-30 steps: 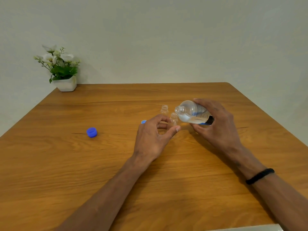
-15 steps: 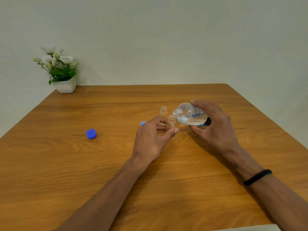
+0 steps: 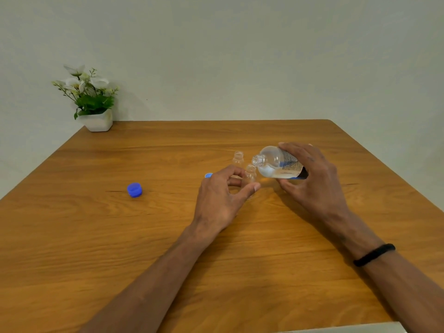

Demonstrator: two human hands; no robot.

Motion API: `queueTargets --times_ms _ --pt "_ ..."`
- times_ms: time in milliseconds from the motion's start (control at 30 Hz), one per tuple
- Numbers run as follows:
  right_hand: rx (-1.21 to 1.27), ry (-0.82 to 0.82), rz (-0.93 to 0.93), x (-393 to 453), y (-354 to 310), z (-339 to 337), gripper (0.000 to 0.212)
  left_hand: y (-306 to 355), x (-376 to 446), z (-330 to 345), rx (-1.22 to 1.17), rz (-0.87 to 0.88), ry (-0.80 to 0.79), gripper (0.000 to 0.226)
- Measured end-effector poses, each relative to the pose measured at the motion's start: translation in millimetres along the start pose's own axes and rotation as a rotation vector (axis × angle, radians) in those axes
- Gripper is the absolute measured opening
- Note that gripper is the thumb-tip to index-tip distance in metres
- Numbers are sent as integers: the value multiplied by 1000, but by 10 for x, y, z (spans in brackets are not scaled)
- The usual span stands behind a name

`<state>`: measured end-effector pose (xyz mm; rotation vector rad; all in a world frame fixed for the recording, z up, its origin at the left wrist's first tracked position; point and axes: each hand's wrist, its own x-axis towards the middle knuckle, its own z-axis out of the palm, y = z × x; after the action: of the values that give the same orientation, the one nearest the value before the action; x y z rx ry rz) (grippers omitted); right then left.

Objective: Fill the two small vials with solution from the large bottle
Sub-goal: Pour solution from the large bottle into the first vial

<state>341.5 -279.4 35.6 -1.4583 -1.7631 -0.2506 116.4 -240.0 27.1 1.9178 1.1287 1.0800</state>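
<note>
A wooden table (image 3: 96, 236) stands against a pale wall (image 3: 240, 56). At the table's far left corner, close to the wall, sits a small white pot (image 3: 99, 122) holding a plant (image 3: 87, 92) with green leaves and white flowers. The table's grain runs left to right.

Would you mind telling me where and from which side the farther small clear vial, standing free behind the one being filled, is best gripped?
Grip the farther small clear vial round its body below the neck, coming from its left. It stands upright and open-mouthed, so a side pinch keeps it level. The large clear bottle in the right hand crowds its right, and the left hand with the nearer vial blocks the front.
</note>
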Motion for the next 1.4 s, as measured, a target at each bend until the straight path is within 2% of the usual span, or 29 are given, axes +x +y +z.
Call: queueTargets --times_ms 1400 --pt "-60 9 -40 9 -18 -35 82 66 -30 -29 -60 -35 -15 34"
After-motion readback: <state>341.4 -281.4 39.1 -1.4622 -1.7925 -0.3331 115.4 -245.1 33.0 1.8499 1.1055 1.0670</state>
